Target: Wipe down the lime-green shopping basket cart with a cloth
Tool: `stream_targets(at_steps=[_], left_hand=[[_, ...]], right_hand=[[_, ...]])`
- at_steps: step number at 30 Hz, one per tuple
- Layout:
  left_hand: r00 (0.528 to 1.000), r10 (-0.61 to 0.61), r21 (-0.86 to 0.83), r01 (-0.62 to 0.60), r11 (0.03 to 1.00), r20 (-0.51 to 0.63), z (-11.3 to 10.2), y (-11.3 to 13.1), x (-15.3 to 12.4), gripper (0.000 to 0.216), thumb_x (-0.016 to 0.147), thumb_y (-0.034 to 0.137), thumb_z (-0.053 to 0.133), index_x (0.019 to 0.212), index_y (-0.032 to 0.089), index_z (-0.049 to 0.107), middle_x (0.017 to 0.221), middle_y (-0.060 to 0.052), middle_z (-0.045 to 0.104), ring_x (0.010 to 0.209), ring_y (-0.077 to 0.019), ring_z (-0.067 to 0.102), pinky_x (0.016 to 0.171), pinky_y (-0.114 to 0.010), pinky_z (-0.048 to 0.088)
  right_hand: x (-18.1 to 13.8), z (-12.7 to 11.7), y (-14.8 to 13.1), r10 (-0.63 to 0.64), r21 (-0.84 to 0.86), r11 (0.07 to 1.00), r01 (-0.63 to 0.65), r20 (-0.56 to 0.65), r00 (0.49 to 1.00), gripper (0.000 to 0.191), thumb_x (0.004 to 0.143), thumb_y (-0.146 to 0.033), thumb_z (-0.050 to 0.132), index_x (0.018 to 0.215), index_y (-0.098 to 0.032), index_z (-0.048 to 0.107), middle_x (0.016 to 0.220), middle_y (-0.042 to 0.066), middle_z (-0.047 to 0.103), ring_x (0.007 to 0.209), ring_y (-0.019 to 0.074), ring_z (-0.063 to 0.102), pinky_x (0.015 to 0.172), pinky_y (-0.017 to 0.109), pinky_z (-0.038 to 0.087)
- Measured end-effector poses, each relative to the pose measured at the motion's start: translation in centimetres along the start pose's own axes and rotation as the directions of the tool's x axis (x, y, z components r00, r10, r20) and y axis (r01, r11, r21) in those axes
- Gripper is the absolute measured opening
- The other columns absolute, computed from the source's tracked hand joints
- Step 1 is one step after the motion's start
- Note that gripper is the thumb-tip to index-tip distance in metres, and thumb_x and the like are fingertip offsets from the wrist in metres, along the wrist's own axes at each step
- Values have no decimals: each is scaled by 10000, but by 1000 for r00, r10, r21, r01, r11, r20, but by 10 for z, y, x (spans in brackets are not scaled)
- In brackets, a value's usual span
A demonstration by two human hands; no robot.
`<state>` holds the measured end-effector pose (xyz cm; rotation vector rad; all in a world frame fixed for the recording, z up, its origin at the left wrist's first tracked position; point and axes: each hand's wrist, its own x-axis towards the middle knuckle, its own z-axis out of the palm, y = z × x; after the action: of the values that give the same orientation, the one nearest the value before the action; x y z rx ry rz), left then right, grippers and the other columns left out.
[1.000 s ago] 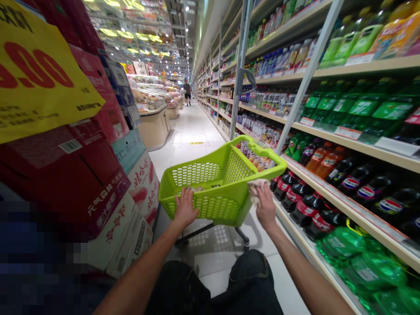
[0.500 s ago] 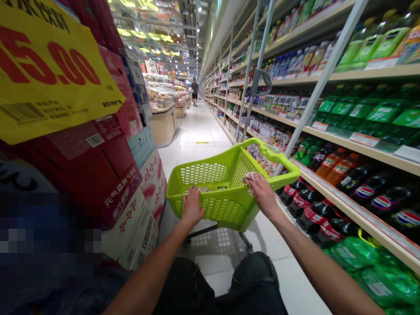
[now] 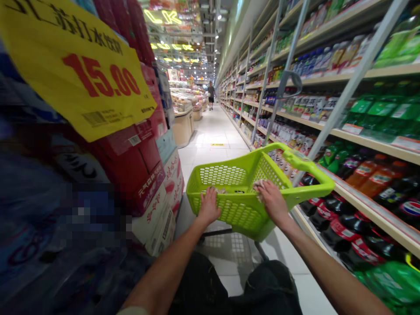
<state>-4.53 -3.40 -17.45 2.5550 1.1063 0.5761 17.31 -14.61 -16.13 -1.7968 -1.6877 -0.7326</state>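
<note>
A lime-green plastic shopping basket (image 3: 243,210) on a wheeled frame stands in the aisle in front of me. My left hand (image 3: 209,205) grips its near rim on the left, fingers curled over the edge. My right hand (image 3: 273,202) presses a crumpled pale cloth (image 3: 259,185) against the rim further right, fingers closed on it. The basket's thick handle (image 3: 303,168) sticks out toward the shelves on the right. My dark-trousered knees show at the bottom.
Long shelves of bottled drinks (image 3: 357,175) line the right side. Stacked red and white cartons (image 3: 144,175) with a yellow 15.00 price sign (image 3: 88,74) stand close on the left. The white tiled aisle (image 3: 213,135) runs ahead; a person (image 3: 211,94) walks far down it.
My right hand with the cloth moved from the basket's right corner inward along the near rim. The view swung left, so the basket and aisle shifted right in the picture.
</note>
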Motion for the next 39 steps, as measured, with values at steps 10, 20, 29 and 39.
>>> stream_targets(at_steps=[10,20,29,39], left_hand=[[987,92,-629,-157,762,-135,7,51,16,485,733,150,416,1219,149,408,1274,-119,481,1189,-200,434,1045,-388,316],[971,204,-291,-233,928,-128,12,19,24,216,708,139,502,905,159,590,930,-70,604,927,-195,536,874,-369,434],[950,165,-137,-206,969,-263,0,-12,1,302,747,151,455,1018,174,585,1162,-89,556,1137,-227,443,1011,-456,322],[962,133,61,-122,991,-238,-17,-85,-3,308,790,175,450,1068,216,576,1289,-61,495,1191,-188,445,995,-407,392]], right_hand=[[17,46,-83,313,593,720,-360,186,931,760,696,-95,386,1406,-148,117,1350,157,402,1132,208,512,950,396,416],[27,0,-44,-4,32,999,-12,451,892,445,753,-257,504,1181,-133,506,1225,163,534,1153,294,470,920,457,362],[32,-32,-41,134,-309,948,75,602,787,299,897,-270,342,1090,-206,560,945,87,659,879,231,604,708,322,330],[32,-30,-40,149,-294,955,38,586,796,290,903,-299,353,1067,-205,572,943,83,661,884,210,592,730,314,292]])
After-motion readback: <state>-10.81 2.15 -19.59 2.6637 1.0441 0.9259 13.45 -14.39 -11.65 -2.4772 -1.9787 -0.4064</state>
